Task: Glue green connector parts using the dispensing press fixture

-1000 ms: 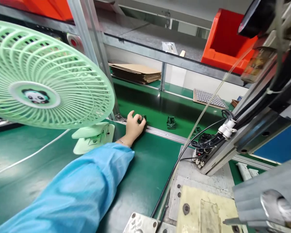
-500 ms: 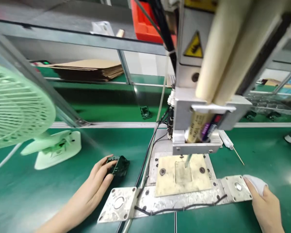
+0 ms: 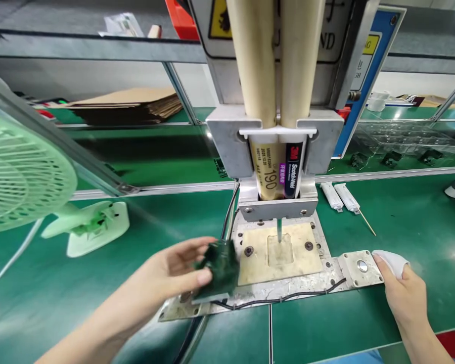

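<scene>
My left hand (image 3: 185, 270) grips a dark green, box-like part (image 3: 220, 270) between thumb and fingers. The part is blurred and held up over the left end of the metal base plate (image 3: 170, 311), left of the cream fixture block (image 3: 250, 268) with its square recess. Above the recess hangs a thin nozzle (image 3: 279, 230) under the twin adhesive cartridge (image 3: 275, 169) in the dispensing machine. At the base plate's right end, beside the round button (image 3: 362, 266), my right hand (image 3: 405, 293) is closed on a folded white wipe (image 3: 392, 262).
A green fan (image 3: 26, 172) stands left. Right of the machine lie two white nozzle packs (image 3: 331, 197) and a thin wooden stick (image 3: 367, 222). Behind are stacked cardboard sheets (image 3: 125, 103) and a clear tray (image 3: 409, 136) with dark parts. Black cable (image 3: 280, 298) runs along the base plate.
My left hand has lifted the dark green part off the table and carried it right, toward the fixture. The view has shifted; my right hand stays at the plate's right end with the wipe.
</scene>
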A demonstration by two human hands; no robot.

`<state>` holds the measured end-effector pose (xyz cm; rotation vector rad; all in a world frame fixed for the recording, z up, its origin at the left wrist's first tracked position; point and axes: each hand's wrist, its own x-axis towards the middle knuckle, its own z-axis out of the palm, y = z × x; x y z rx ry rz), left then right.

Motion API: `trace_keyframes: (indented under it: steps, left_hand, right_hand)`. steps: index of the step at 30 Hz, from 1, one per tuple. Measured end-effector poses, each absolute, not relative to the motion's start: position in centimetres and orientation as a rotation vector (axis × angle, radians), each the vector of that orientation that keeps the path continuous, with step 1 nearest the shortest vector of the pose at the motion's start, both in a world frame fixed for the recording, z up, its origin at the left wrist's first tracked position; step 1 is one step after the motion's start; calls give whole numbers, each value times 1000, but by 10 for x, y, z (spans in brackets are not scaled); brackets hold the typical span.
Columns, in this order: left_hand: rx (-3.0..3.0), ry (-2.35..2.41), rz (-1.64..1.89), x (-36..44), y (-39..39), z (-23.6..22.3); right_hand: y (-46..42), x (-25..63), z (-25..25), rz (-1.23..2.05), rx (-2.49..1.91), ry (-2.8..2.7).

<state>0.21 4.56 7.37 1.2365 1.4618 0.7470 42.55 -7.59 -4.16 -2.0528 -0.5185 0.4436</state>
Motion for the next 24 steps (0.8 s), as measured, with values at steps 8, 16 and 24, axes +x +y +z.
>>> trace_keyframes:
  steps: [8,16,24]
  left_hand:
    - [1025,1111,380,87,52,83]
    - [1527,1132,551,103,73,67]
    - [2146,1415,574,64,56,59]
  right_hand:
    - [-76,426,-41,479,-2023,-489]
    - [-73,423,-39,515,-1979,-491]
    - [-76,414,-27,467,-1918,-525]
